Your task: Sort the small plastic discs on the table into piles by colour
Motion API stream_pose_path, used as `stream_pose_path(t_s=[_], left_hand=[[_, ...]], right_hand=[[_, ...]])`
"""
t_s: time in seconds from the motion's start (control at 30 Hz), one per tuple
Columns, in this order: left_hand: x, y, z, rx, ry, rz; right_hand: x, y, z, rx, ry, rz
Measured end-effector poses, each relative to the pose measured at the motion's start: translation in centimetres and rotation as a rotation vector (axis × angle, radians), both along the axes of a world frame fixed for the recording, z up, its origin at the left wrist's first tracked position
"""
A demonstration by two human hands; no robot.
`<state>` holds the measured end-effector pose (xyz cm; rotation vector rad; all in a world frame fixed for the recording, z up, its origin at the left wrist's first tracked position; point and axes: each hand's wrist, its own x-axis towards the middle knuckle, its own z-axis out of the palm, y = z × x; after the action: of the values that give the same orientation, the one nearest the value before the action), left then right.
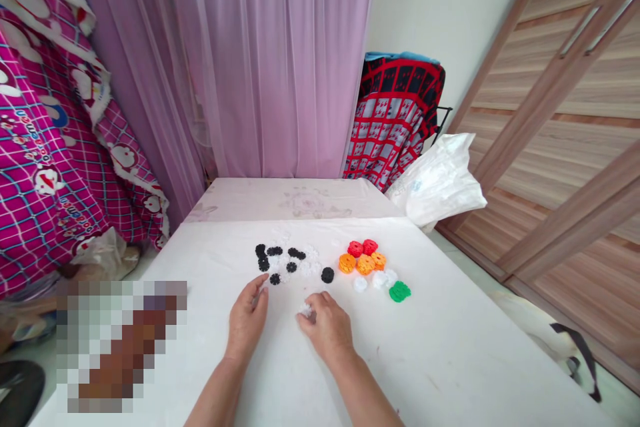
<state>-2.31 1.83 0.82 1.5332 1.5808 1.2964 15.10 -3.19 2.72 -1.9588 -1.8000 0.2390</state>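
Observation:
My right hand (pixel 327 327) pinches a white plastic snowflake disc (pixel 305 310) just above the white tabletop; the fingers partly hide it. To its left is my left hand (pixel 249 320), empty, thumb and forefinger apart. Its fingertips are close to a black snowflake disc (pixel 275 278); whether they touch it I cannot tell. Behind the hands lie several more black discs (pixel 297 253), mixed with white discs (pixel 313 265). A single black disc (pixel 327 274) sits apart, beyond my right hand.
Toward the right of the table (pixel 450 347) are red discs (pixel 355 249), orange discs (pixel 347 263), white discs (pixel 380 279) and green discs (pixel 400 291). A white plastic bag (pixel 440 180) hangs at the far right corner. A pixelated patch covers part of the left side.

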Motion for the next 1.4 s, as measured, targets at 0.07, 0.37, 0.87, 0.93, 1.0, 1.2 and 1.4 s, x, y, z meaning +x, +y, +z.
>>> stream_pose_path(t_s=[0.07, 0.37, 0.87, 0.93, 1.0, 1.2, 1.4], left_hand=[[0.0, 0.0, 0.0, -0.007, -0.011, -0.002], [0.4, 0.1, 0.2, -0.043, -0.051, -0.006], [-0.1, 0.4, 0.6, 0.005, -0.064, 0.031], [-0.8, 0.7, 0.6, -0.004, -0.049, 0.076], [-1.5, 1.2, 0.5, -0.003, -0.042, 0.149], [-2.2, 1.9, -0.2, 0.040, -0.106, 0.179], [-2.3, 1.6, 0.2, 0.041, -0.175, 0.239]], right_hand=[[0.4, -0.1, -0.4, 0.022, 0.032, -0.005], [5.4, 1.4, -1.2, 0.114, 0.107, -0.259], [4.4, 1.3, -0.5, 0.037, -0.050, -0.193], [4.0, 0.9, -0.7, 0.122, -0.042, -0.151], [2.9, 0.7, -0.6, 0.220, -0.044, -0.052], [-2.1, 4.8, 1.4, 0.261, -0.098, 0.168], [-4.5, 12.5, 2.9, -0.123, -0.058, -0.086]])
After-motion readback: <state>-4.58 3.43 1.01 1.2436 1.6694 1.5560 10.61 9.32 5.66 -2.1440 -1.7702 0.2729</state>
